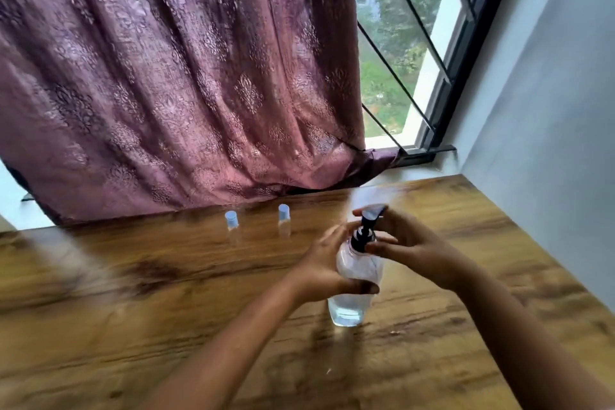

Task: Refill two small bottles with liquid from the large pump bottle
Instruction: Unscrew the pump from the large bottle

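A large clear pump bottle (349,308) with liquid in its lower part stands on the wooden table (166,309), right of centre. My left hand (324,265) wraps around the bottle's body. My right hand (404,243) grips the black pump head (364,233) at the collar, fingers closed on it. Two small clear bottles with pale blue caps stand further back near the curtain: one (232,221) to the left, the other (284,215) to its right. Both are upright and capped, well apart from my hands.
A purple patterned curtain (173,76) hangs behind the table's far edge and touches it. A window with a dark frame (442,83) is at the back right. A grey wall (549,110) runs along the table's right edge.
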A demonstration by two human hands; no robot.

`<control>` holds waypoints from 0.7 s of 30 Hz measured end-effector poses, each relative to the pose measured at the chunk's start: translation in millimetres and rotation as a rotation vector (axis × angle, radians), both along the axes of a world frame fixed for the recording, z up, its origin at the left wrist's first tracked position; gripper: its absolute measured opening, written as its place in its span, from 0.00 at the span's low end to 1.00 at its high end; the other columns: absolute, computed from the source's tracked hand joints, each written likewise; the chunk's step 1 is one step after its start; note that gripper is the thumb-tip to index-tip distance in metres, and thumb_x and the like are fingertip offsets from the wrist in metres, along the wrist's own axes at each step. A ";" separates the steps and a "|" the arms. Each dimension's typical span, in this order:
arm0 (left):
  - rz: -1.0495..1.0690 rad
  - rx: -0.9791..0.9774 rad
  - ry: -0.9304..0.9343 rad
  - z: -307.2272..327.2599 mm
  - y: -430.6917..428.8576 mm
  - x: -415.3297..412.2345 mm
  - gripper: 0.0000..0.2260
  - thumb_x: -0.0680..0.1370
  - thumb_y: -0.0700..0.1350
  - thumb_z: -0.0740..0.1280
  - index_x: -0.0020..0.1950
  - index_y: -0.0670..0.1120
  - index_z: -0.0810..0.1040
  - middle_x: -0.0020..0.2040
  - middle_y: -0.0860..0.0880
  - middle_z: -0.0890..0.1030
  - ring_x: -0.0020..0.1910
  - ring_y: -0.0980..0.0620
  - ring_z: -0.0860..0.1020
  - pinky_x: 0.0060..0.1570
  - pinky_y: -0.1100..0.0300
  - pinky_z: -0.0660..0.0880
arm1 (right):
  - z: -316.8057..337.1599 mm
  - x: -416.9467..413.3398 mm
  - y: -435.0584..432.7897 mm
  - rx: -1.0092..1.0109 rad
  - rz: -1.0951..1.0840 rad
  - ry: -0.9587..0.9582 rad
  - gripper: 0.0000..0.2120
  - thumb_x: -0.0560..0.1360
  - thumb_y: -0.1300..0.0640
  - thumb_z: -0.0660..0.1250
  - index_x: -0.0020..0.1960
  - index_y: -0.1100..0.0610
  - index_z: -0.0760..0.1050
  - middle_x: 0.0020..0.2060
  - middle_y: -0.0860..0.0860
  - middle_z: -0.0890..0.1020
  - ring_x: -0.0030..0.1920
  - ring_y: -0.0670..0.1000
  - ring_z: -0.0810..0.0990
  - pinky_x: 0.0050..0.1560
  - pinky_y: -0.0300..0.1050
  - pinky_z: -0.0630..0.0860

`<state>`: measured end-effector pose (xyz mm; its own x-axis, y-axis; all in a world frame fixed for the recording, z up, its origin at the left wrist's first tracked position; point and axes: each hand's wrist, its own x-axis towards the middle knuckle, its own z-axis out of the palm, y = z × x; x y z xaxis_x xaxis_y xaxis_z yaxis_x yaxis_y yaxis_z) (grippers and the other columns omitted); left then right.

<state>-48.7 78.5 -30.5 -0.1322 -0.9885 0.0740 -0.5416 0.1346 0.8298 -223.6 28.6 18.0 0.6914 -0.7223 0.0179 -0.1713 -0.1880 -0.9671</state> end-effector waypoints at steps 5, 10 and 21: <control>-0.020 -0.026 0.067 -2.6 9.2 -0.4 0.37 0.58 0.61 0.77 0.64 0.64 0.66 0.64 0.58 0.70 0.65 0.55 0.70 0.66 0.49 0.70 | -4.4 15.5 32.1 -0.216 -0.319 0.122 0.24 0.60 0.49 0.79 0.53 0.51 0.75 0.53 0.49 0.78 0.53 0.43 0.78 0.53 0.45 0.78; -0.006 -0.033 0.112 -6.4 24.8 -4.5 0.36 0.59 0.56 0.79 0.63 0.65 0.66 0.60 0.63 0.71 0.62 0.58 0.71 0.60 0.58 0.70 | -10.3 27.0 45.2 -0.460 -0.453 0.123 0.18 0.62 0.53 0.79 0.47 0.56 0.77 0.42 0.52 0.83 0.45 0.48 0.81 0.50 0.50 0.79; 0.015 -0.030 0.153 -15.8 50.1 -10.7 0.38 0.63 0.52 0.79 0.63 0.71 0.59 0.60 0.73 0.65 0.61 0.69 0.66 0.56 0.71 0.65 | 9.0 7.9 57.5 0.004 -0.002 -0.040 0.19 0.71 0.65 0.70 0.59 0.50 0.76 0.56 0.48 0.82 0.58 0.46 0.79 0.59 0.42 0.76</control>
